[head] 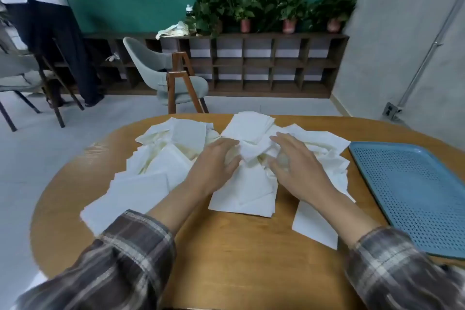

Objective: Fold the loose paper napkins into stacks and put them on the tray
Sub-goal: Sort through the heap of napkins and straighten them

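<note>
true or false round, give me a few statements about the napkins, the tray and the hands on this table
1. The blue perforated plastic tray lies to the right of the pile of white paper napkins. True.
2. A folded stack already sits on the tray. False: the tray holds no napkins.
3. The left hand and right hand both rest on the napkins. True.
4. The table is square and made of glass. False: it is a rounded wooden table.

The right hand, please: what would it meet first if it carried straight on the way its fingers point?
Probably the crumpled napkin just ahead of the right hand, though depth is unclear.
</note>
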